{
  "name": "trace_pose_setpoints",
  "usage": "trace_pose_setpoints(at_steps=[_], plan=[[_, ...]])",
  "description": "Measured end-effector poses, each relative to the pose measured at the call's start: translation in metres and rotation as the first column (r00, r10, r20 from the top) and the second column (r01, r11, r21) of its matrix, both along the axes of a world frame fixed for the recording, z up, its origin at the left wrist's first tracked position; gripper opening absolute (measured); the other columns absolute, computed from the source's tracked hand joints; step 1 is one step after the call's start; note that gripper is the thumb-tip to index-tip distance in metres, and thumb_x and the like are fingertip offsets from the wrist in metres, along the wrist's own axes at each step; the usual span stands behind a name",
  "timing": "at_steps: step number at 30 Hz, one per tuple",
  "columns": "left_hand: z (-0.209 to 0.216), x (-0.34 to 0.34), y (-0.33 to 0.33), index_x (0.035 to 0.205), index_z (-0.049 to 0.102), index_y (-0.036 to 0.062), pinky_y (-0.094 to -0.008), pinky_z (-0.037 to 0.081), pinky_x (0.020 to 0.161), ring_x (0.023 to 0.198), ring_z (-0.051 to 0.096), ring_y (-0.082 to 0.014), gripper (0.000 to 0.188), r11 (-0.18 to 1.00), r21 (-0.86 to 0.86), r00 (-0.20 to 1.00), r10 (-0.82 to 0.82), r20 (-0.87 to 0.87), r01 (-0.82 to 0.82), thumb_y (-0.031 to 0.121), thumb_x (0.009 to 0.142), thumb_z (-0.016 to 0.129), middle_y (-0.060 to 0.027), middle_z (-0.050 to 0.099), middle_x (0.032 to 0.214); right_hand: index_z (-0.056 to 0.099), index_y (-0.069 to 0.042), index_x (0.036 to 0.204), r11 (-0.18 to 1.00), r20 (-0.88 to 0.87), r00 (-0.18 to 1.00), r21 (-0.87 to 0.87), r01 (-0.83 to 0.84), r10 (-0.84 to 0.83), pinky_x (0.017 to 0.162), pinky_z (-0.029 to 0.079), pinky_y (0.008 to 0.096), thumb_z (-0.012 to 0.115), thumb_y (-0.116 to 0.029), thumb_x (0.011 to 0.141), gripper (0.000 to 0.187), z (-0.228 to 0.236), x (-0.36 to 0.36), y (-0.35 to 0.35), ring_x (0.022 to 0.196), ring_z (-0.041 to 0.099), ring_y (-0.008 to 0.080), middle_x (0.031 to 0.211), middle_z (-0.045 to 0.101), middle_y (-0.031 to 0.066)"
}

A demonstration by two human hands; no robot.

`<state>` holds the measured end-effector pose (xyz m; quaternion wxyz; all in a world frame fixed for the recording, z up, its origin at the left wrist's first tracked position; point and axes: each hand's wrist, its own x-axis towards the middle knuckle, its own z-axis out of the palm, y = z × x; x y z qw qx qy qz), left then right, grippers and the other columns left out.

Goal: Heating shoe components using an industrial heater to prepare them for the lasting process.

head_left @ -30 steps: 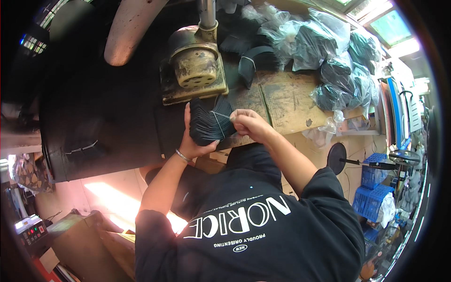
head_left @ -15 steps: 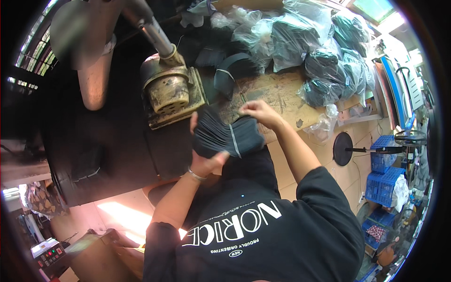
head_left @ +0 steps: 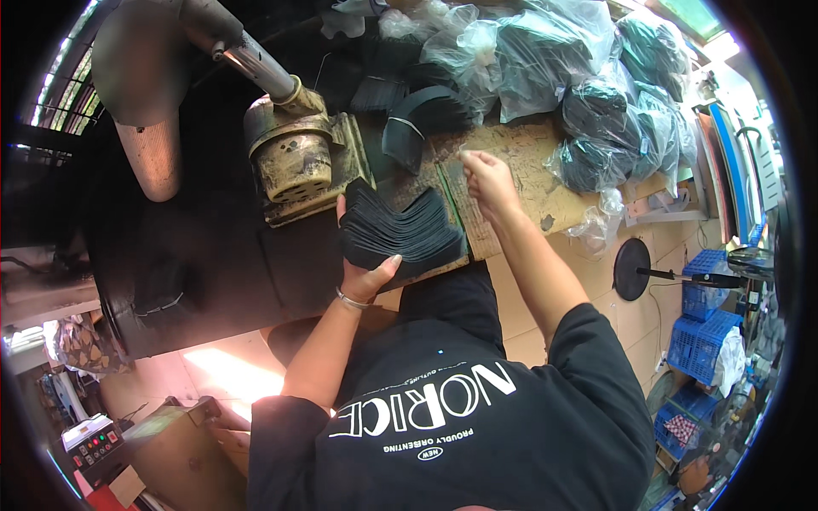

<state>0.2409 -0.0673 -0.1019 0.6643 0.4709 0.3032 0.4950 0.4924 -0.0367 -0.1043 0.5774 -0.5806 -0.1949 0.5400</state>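
Note:
My left hand (head_left: 368,279) grips a thick fanned stack of black sheet pieces (head_left: 400,232), its thumb on the near edge and fingers around the left side. The pieces curve in the middle, and no band shows around them. Up and to the right of the stack, my right hand (head_left: 489,180) is closed in a pinch, apart from the stack. A small pale bit of a thin band (head_left: 464,151) shows at its fingertips, mostly hidden. Beyond the stack lies another bundle of black pieces (head_left: 404,140) with a pale band around it.
A worn cream-coloured machine head (head_left: 294,162) stands left of the stack, under a metal arm. Another banded black bundle (head_left: 162,289) lies on the dark table at left. Clear plastic bags of black pieces (head_left: 596,111) pile up on the cardboard-covered table (head_left: 528,179) at far right.
The pale band that was around the stack has come off it. My right hand has moved up and right, away from the stack; the left still holds it.

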Motion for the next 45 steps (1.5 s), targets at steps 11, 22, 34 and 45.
trace_pose_setpoints(at_steps=[11, 22, 34, 45], plan=[[-0.043, -0.044, 0.015, 0.148, -0.017, 0.0059, -0.037, 0.033, 0.109, 0.118, 0.054, -0.0248, 0.123, 0.894, 0.365, 0.901, -0.088, -0.426, 0.26, 0.009, 0.063, 0.072, -0.0147, 0.054, 0.124, 0.07, -0.004, 0.1, 0.775, 0.875, 0.412, 0.069, -0.628, 0.255, 0.084, 0.051, 0.0385, 0.07, -0.014, 0.079, 0.023, 0.028, -0.01, 0.006, 0.095, 0.065, 0.0306, 0.101, 0.068, 0.0139], [-0.064, -0.062, 0.014, 0.147, -0.001, 0.0045, -0.0411, 0.002, 0.119, 0.122, 0.052, -0.0211, 0.116, 0.875, 0.306, 0.852, -0.195, -0.486, 0.375, 0.022, 0.064, 0.077, -0.0086, 0.063, 0.115, 0.067, -0.002, 0.107, 0.332, 0.847, -0.069, -0.279, -0.901, 0.527, 0.106, 0.036, 0.0456, 0.065, -0.017, 0.084, 0.028, 0.004, -0.082, 0.02, 0.107, 0.06, 0.0319, 0.112, 0.066, 0.014], [-0.062, -0.063, 0.014, 0.144, -0.022, 0.0055, -0.0375, 0.017, 0.117, 0.121, 0.052, -0.0225, 0.13, 0.902, 0.259, 0.893, -0.231, -0.386, 0.346, 0.014, 0.063, 0.078, -0.0123, 0.056, 0.124, 0.07, -0.002, 0.099, 0.464, 0.783, 0.093, -0.264, -0.845, 0.615, 0.08, 0.05, 0.0398, 0.069, -0.016, 0.08, 0.024, 0.015, -0.084, 0.027, 0.091, 0.064, 0.0347, 0.094, 0.068, 0.0169], [-0.056, -0.053, 0.012, 0.146, -0.021, 0.0054, -0.0399, 0.025, 0.114, 0.123, 0.05, -0.0247, 0.128, 0.924, 0.247, 0.924, -0.207, -0.32, 0.293, 0.01, 0.063, 0.077, -0.0142, 0.054, 0.126, 0.069, -0.003, 0.095, 0.655, 0.876, 0.344, 0.044, -0.754, 0.338, 0.076, 0.051, 0.0382, 0.07, -0.01, 0.08, 0.016, 0.006, -0.077, 0.001, 0.086, 0.065, 0.0317, 0.092, 0.069, 0.0131]])
